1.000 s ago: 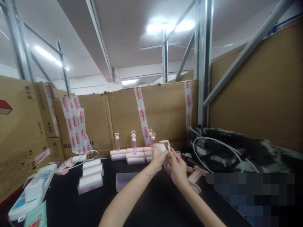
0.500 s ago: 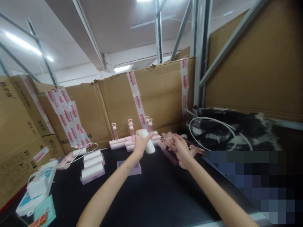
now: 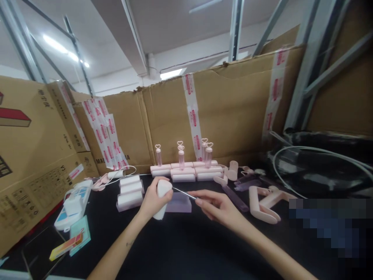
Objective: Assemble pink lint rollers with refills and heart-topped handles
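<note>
White cylinder (image 3: 162, 196), frame centre, sits clasped in the left hand (image 3: 153, 200), right hand (image 3: 215, 204) pinching a metal rod (image 3: 183, 192) by its edge: looks unfinished, three more cylinders (image 3: 131, 190) lying centre-left.

The left hand (image 3: 155, 197) curls in a grip, left forearm (image 3: 121, 245) slanting up to it. Apart, on its right, the right hand (image 3: 220, 207) pinches with thumb (image 3: 208, 207) and straight forefinger (image 3: 203, 193), right forearm (image 3: 264, 242) slanting down rightward.

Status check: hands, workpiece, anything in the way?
Left hand gripping white cylinder. Right hand holding metal tool, tip near cylinder's end. Purple tray behind; nothing visibly blocking.
</note>
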Tool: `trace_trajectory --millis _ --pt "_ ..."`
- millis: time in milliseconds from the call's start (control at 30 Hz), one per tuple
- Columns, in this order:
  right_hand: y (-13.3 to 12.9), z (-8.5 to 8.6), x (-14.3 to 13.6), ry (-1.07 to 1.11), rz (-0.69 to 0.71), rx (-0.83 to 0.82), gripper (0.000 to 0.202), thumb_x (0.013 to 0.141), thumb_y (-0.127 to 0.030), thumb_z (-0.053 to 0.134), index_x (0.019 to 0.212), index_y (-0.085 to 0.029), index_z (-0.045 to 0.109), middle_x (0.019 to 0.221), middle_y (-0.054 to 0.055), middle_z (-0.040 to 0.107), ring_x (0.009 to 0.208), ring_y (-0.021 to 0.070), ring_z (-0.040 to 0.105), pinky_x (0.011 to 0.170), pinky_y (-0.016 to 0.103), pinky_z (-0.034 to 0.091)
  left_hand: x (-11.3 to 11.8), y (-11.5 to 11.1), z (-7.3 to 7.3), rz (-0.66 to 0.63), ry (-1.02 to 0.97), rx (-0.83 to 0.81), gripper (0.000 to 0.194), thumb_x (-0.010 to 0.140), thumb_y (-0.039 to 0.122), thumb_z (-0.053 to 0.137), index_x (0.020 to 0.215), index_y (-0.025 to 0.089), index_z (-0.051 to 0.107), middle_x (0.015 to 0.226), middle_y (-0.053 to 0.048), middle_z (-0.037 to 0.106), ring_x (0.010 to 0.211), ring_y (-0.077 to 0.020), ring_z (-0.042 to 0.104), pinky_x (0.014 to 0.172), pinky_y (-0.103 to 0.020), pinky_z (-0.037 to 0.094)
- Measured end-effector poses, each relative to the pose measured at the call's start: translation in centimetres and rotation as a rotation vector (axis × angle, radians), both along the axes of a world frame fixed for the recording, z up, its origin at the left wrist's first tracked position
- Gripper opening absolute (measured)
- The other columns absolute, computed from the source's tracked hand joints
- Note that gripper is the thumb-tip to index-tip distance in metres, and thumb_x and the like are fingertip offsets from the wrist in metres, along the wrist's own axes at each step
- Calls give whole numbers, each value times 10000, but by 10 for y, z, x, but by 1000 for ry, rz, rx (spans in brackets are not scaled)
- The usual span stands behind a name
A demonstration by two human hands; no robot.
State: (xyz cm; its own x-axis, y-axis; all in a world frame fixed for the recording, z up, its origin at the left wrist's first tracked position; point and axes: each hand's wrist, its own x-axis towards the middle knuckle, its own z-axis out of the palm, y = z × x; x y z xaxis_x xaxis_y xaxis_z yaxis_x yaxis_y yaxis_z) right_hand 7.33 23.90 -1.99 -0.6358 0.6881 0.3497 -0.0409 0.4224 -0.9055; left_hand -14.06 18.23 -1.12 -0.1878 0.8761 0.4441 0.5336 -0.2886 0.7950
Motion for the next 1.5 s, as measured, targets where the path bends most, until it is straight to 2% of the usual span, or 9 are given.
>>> trace_trajectory --millis 200,367,600,967,1067,1167,1233,1333,1500 --pt "-2 2 1 -37 -18 -24 415 772 -432 605 1029 -118 689 466 -23 503 417 74 404 427 212 316 -4 3 -11 -145 -114 -61 330 730 263 584 1043 186 514 792 -1 574 639 -130 572 614 -246 473" --pt "-3 -8 -2 -58 -103 72 370 770 -431 601 1021 -180 705 941 75 710 810 229 632 724 327 494 -6 5 -17 -111 -143 -141 313 826 426 467 997 171 533 667 6 551 491 -133 566 439 -226 447" --pt "-6 -22 -10 -99 -200 92 370 783 -429 565 1014 -179 710 839 50 730 683 236 651 611 338 528 -7 5 -19 4 -37 -198 384 817 526 459 894 160 544 587 4 554 453 -166 593 413 -247 468" --pt "-7 -21 -13 -21 -233 15 376 778 -412 566 1017 -156 704 947 82 714 813 256 642 712 350 502 3 5 -15 77 -28 -354 508 770 653 423 803 160 539 516 13 542 393 -172 579 362 -241 440" --pt "-1 -12 -7 -8 -237 -13 368 766 -412 586 978 -137 707 778 68 708 637 179 606 571 274 470 5 1 -12 69 43 -503 571 712 709 441 766 152 553 486 11 529 392 -192 584 340 -246 421" --pt "5 -4 0 26 -248 -80 410 764 -440 583 1005 -117 663 443 -40 485 381 81 391 368 203 288 3 0 -7 91 90 -617 590 676 749 433 704 166 517 461 4 528 401 -212 590 343 -257 418" --pt "8 -2 2 81 -243 -113 433 785 -451 554 1063 -121 603 405 -92 350 336 59 290 339 192 205 2 4 -2 117 110 -580 578 677 749 430 686 175 498 471 0 530 408 -210 589 359 -261 421" --pt "13 -5 1 138 -218 -96 387 841 -463 456 1043 -142 534 487 -79 400 358 67 358 359 195 268 0 10 4 98 119 -370 508 686 676 507 740 172 529 545 -9 569 465 -187 596 441 -259 455" --pt "15 -16 4 -191 -167 281 253 812 -405 497 957 -201 530 674 -15 568 594 135 554 575 244 419 -10 11 -1 -3 -161 -74 391 733 511 538 951 189 498 627 22 564 473 -145 569 456 -251 463"
